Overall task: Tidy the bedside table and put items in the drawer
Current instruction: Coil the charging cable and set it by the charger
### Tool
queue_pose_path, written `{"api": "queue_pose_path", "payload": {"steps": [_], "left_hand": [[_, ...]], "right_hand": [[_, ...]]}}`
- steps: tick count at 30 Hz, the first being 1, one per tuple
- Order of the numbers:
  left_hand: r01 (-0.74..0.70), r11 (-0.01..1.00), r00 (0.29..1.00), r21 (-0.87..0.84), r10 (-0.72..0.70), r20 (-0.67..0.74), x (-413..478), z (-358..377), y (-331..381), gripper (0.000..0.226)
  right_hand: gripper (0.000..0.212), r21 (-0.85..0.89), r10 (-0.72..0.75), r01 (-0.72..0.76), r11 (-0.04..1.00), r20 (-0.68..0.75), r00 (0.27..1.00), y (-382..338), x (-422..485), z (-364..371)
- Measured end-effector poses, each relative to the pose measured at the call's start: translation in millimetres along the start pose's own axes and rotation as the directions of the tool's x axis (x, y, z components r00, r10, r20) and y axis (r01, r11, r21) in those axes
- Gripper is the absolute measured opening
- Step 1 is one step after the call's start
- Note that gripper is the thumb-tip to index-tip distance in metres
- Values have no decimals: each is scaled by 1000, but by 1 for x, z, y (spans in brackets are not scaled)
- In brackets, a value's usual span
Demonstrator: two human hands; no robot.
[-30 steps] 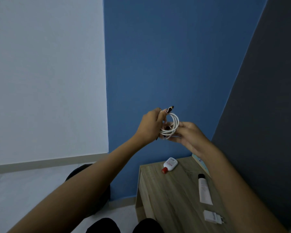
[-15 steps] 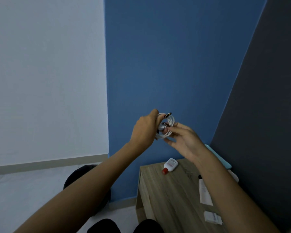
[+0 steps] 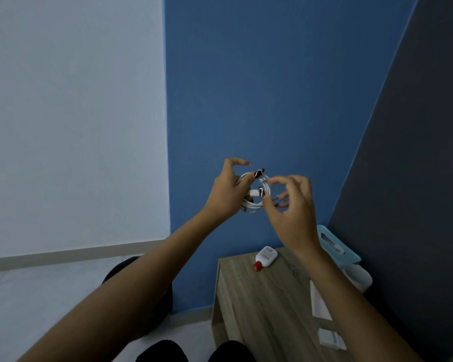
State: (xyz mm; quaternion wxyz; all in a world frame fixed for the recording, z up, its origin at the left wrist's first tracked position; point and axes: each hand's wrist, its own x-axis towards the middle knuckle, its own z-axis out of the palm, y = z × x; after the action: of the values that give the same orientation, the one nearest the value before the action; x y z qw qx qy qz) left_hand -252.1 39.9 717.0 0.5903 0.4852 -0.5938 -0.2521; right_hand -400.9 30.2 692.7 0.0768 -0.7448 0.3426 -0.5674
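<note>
Turned over since before, my right hand (image 3: 293, 212) curls beside the coiled cable (image 3: 254, 205), pinch unclear; left hand (image 3: 225, 194) grips it; winding step, next tuck its end

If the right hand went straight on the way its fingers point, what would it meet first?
The coiled white cable that the left hand grips, just up-left of the right hand. Blur hides whether its fingertips already touch it.
</note>
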Motion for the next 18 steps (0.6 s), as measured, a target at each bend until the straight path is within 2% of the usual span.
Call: {"api": "queue_pose_path", "payload": {"steps": [2, 4, 7, 10, 12, 14, 16, 18], "left_hand": [[-23, 999, 1000, 22, 23, 2, -1, 1, 1, 27], [-31, 998, 999, 51, 31, -6, 0, 0, 1, 26], [-70, 990, 997, 121, 68, 21, -2, -1, 0, 25], [-140, 971, 989, 191, 130, 65, -8, 2, 0, 26], [-163, 967, 987, 198, 156, 50, -9, 2, -1, 27], [-164, 966, 986, 201, 160, 37, -7, -1, -2, 27], [-158, 953, 988, 260, 153, 37, -6, -3, -5, 26], [-155, 940, 988, 303, 153, 30, -5, -3, -7, 26]], "right_hand": [[20, -96, -78, 83, 992, 48, 996, 1, 1, -2], [21, -151, -98, 121, 981, 150, 984, 2, 1, -2], [23, -287, -25, 109, 952, 281, 959, 3, 5, -2], [16, -365, -11, 133, 922, 318, 948, 5, 8, -3], [10, -255, -14, 93, 963, 297, 955, 5, 8, -5], [7, 12, 47, -51, 999, 255, 966, 5, 8, -6], [18, 273, 188, -255, 927, 250, 950, 4, 8, -6], [21, 450, 336, -431, 782, 278, 900, 1, 7, -5]]}}
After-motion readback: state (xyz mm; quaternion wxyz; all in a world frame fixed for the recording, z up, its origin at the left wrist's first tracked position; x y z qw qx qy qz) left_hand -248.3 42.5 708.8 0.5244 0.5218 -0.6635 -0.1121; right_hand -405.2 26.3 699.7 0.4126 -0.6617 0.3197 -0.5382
